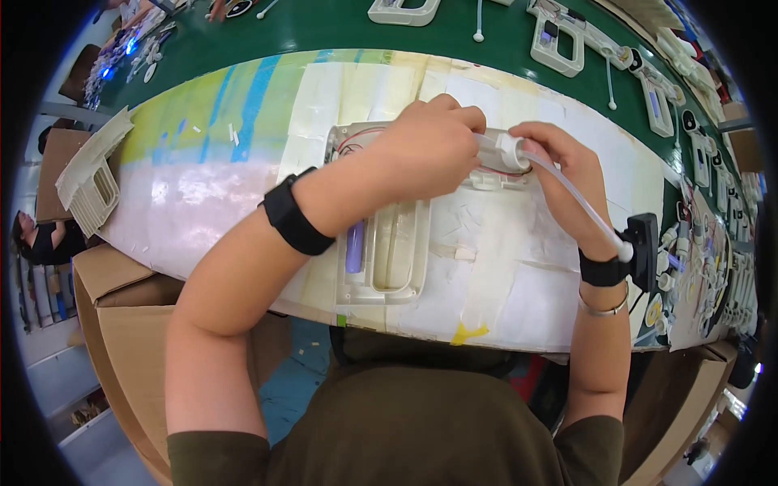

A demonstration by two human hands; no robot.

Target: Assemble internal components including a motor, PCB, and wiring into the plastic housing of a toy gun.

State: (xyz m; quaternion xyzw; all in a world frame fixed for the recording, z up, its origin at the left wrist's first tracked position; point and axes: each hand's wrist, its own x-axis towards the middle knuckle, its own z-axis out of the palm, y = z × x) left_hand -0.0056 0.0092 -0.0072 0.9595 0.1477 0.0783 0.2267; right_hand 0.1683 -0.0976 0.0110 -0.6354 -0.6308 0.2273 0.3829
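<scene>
An off-white plastic housing half (pixel 420 267) lies on the table in front of me, its handle loop toward me and a purple cylindrical battery (pixel 354 247) in it. Thin red wires (pixel 353 142) run inside its far end. My left hand (pixel 429 147) reaches across this end with fingers curled closed; what they grip is hidden. At the housing's right end, my right hand (pixel 563 166) is closed on a white round fitting (pixel 509 151), thumb and fingers on its right side. A translucent tube (pixel 579 198) with a white tip runs from there over my right wrist.
A ribbed off-white shell (pixel 96 178) lies at the board's left edge. Half-assembled handheld devices (pixel 559 40) line the green table behind and to the right. Loose parts (pixel 689 259) crowd the right side. Cardboard boxes (pixel 130 324) stand at the lower left and lower right.
</scene>
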